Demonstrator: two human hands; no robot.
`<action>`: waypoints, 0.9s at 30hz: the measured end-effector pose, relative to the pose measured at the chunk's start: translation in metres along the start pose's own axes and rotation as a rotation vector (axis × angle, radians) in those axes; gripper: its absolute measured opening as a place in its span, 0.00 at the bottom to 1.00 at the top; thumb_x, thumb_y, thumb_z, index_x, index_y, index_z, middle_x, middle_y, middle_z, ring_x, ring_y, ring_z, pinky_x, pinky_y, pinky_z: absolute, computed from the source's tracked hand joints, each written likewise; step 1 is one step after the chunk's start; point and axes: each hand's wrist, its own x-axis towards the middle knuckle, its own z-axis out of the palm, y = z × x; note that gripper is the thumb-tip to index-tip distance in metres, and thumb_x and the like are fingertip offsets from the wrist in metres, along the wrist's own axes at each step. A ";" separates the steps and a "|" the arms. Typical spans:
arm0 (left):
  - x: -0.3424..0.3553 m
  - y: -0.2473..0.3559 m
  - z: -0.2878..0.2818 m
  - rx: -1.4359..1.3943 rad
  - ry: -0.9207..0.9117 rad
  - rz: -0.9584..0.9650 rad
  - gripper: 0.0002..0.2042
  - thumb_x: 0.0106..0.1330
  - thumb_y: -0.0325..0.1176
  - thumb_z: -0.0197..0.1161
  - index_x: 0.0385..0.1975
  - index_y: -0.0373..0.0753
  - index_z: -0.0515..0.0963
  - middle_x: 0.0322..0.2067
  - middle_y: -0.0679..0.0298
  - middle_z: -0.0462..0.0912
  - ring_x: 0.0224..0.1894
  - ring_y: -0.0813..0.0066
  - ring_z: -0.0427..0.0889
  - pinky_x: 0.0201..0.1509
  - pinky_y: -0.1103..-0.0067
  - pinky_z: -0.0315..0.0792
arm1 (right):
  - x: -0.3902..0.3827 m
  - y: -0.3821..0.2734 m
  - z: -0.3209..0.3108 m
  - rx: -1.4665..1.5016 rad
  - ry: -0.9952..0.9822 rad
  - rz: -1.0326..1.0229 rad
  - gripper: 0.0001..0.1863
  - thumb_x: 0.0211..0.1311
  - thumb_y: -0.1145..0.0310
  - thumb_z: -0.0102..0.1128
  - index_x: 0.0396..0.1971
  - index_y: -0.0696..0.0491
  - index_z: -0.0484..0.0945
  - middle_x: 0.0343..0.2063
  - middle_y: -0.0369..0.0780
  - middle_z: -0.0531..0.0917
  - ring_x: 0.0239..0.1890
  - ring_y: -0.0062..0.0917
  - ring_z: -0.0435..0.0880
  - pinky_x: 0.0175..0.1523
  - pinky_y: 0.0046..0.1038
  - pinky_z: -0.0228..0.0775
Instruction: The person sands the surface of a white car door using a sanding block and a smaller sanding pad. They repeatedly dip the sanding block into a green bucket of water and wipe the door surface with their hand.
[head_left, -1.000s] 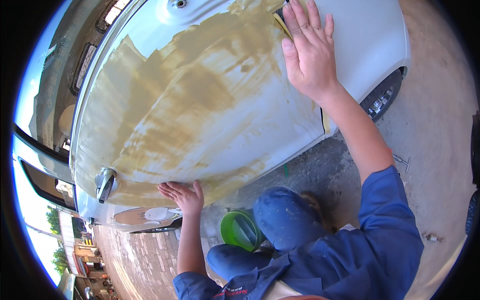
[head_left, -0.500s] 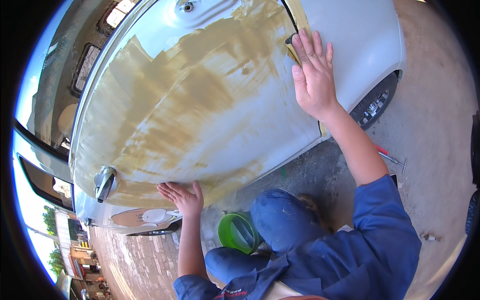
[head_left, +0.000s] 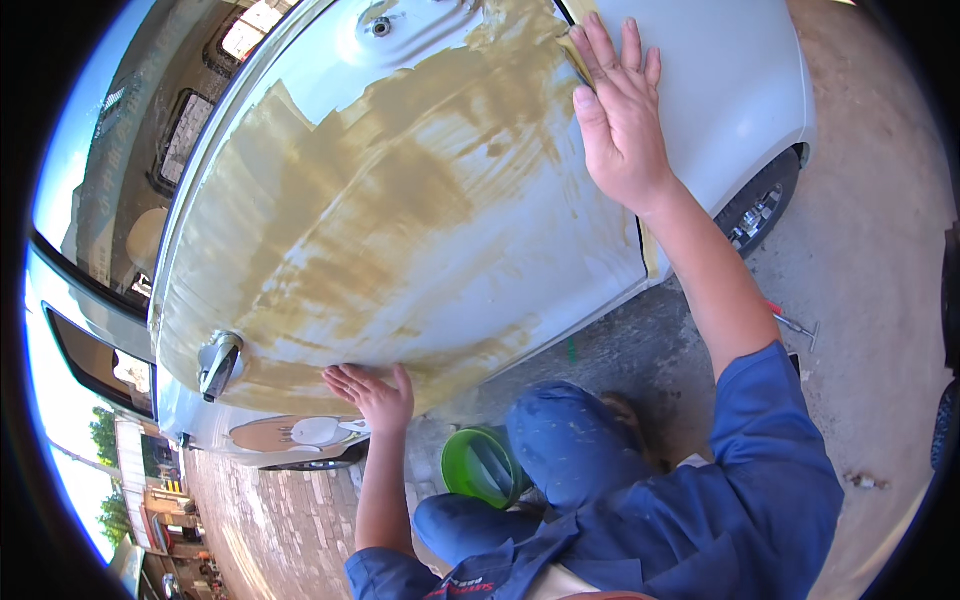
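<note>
A silvery-white car door (head_left: 560, 275) smeared with tan filler (head_left: 400, 170) fills the middle. My right hand (head_left: 625, 130) lies flat, fingers spread, at the door's upper right edge. Under its thumb side shows the curled edge of a thin yellowish sheet (head_left: 577, 62), dark on one face, perhaps sandpaper; the hand hides the rest. My left hand (head_left: 375, 395) rests flat with fingers stretched on the filler along the door's lower left, holding nothing. Left of it is the door handle (head_left: 220, 362).
A green bucket (head_left: 482, 470) with water and a flat-sided thing inside stands by my knees. A wheel (head_left: 755, 210) is to the right, near a red-handled T-shaped tool (head_left: 797, 326) on the ground. Car windows (head_left: 185, 130) line the far left.
My right hand has slid a little farther up along the door's edge, with the sheet under it. My left hand stays on the filler. The view has shifted slightly.
</note>
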 end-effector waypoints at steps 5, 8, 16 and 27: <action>0.000 0.003 -0.001 0.010 -0.015 -0.011 0.53 0.69 0.51 0.59 0.75 0.24 0.28 0.75 0.29 0.27 0.78 0.27 0.27 0.78 0.42 0.30 | -0.008 0.004 0.002 0.046 0.059 -0.013 0.26 0.78 0.62 0.43 0.71 0.54 0.69 0.76 0.42 0.61 0.80 0.49 0.49 0.78 0.60 0.27; -0.001 0.005 -0.002 0.002 -0.016 -0.017 0.53 0.69 0.51 0.59 0.75 0.24 0.28 0.75 0.28 0.27 0.78 0.26 0.27 0.78 0.42 0.30 | -0.008 0.005 0.004 -0.022 0.034 -0.055 0.26 0.78 0.62 0.44 0.71 0.54 0.69 0.76 0.42 0.62 0.80 0.48 0.49 0.78 0.60 0.30; -0.001 0.006 -0.004 -0.015 -0.046 -0.034 0.54 0.68 0.51 0.61 0.75 0.23 0.29 0.74 0.26 0.29 0.78 0.26 0.28 0.78 0.42 0.29 | -0.028 -0.013 0.001 -0.089 0.017 -0.087 0.29 0.76 0.64 0.45 0.74 0.53 0.63 0.77 0.42 0.60 0.80 0.48 0.50 0.78 0.60 0.32; -0.001 0.006 -0.005 -0.004 -0.030 -0.006 0.55 0.67 0.50 0.63 0.75 0.24 0.28 0.75 0.26 0.29 0.78 0.26 0.28 0.78 0.41 0.30 | -0.037 0.004 0.013 -0.135 0.037 -0.036 0.32 0.75 0.63 0.48 0.76 0.52 0.59 0.78 0.42 0.57 0.80 0.47 0.49 0.79 0.58 0.32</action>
